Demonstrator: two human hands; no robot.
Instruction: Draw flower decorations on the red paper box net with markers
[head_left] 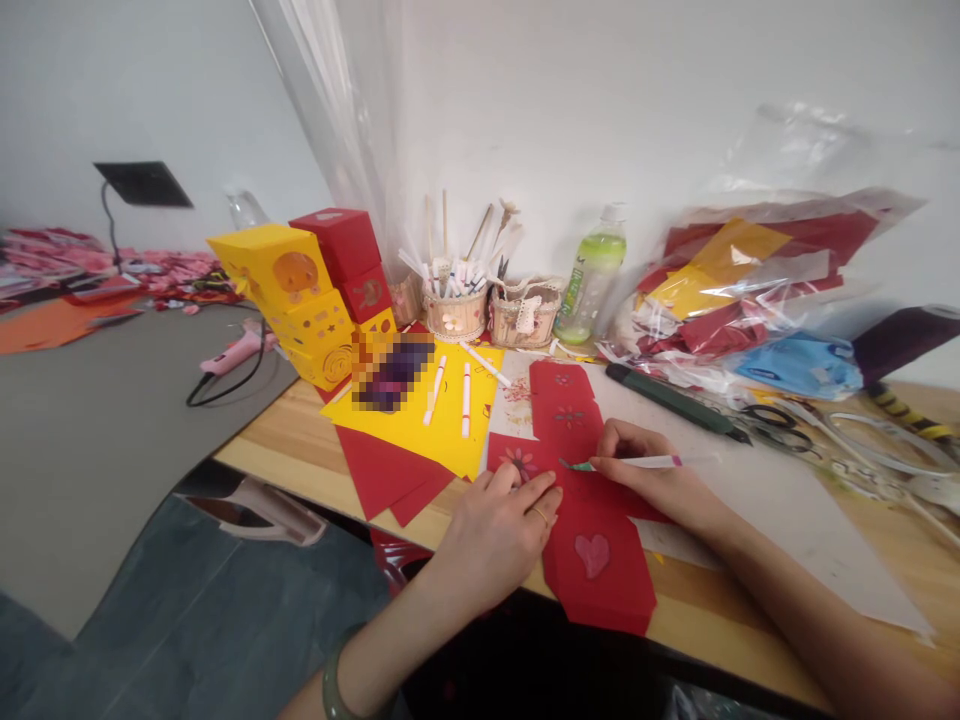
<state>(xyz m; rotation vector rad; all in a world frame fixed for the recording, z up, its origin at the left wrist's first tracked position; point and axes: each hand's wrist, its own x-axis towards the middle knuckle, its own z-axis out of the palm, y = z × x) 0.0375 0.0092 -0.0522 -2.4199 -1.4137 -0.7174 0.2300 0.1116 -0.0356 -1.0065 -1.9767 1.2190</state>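
A red card cut-out [600, 578], shaped like an unfolded box, lies flat with flowers and a pink heart [592, 556] on its panels. My left hand [501, 522] rests on its left part, fingers laid over the card and pressing it, thumb bent beside a flower [519, 462]. In my right hand [637, 468] is a slim white pen [654, 462] with a green front end and a pink band, pinched between thumb and fingers. Its green tip touches or hovers just above the middle panel; I cannot tell which. Part of the card is hidden under both hands.
Yellow sheets [409, 432] with white markers [466, 400] lie left of the card. Yellow boxes [315, 335] and red boxes [349, 250] are stacked behind. Farther back stand a pen basket [456, 312] and a bottle [596, 275]. A green cutter [671, 400] and scissors [776, 425] lie right.
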